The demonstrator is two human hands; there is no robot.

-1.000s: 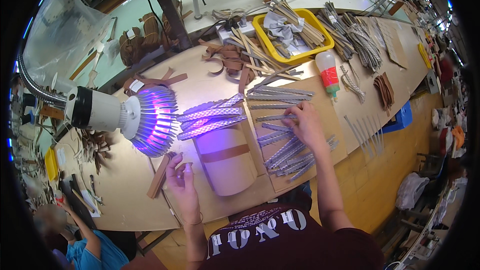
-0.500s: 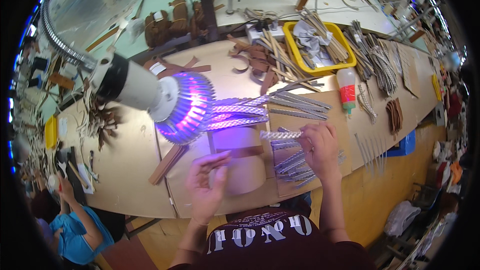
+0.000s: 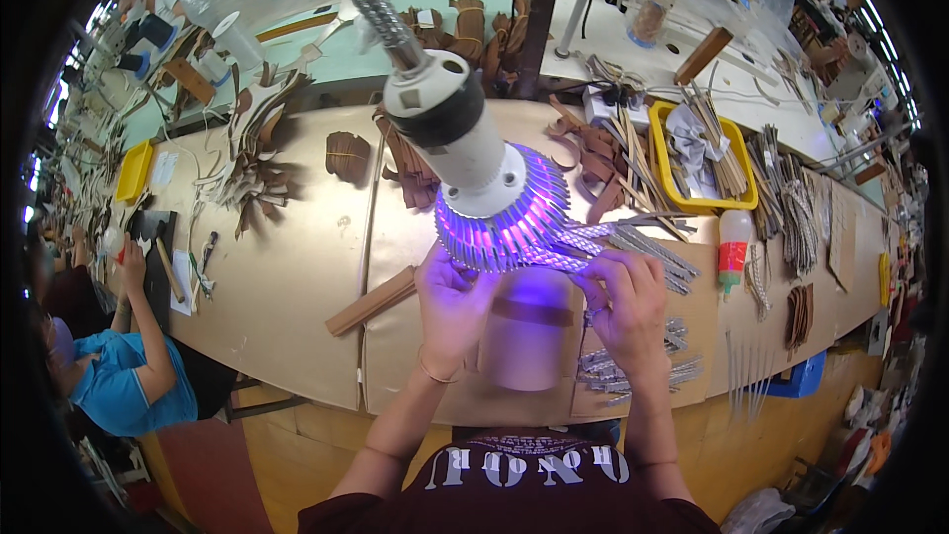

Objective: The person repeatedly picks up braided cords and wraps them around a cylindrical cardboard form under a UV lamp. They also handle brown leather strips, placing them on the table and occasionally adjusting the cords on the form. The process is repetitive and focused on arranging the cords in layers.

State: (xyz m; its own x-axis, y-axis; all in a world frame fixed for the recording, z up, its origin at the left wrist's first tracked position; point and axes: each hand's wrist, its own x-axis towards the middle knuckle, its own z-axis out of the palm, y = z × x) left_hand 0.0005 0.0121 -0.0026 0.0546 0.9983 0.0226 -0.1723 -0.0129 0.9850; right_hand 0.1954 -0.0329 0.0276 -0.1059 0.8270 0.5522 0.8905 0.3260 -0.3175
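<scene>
Under the purple-lit ribbed lamp [image 3: 499,213], both hands work close together. My left hand [image 3: 453,307] is raised at the lamp's lower left edge; the lamp hides its fingertips and anything between them. My right hand [image 3: 625,302] is closed, thumb against fingers, on a pale braided strip [image 3: 561,261] at the lamp's right edge. Other braided strips lie partly behind the lamp there. Just below, between the hands, lies a smooth tan rounded block [image 3: 524,361] with a brown band [image 3: 532,311] across it.
Grey strips [image 3: 652,252] lie beyond my right hand, more bundles [image 3: 682,366] beside its wrist. A yellow tray [image 3: 754,188] and a glue bottle [image 3: 733,252] stand to the right. Folded brown strips [image 3: 371,302] lie left. A co-worker in a blue shirt [image 3: 129,381] sits far left.
The view has turned left. My right hand has brought the braided strip left to the lamp's edge. My left hand has moved from beside the rounded block up to the lamp.
</scene>
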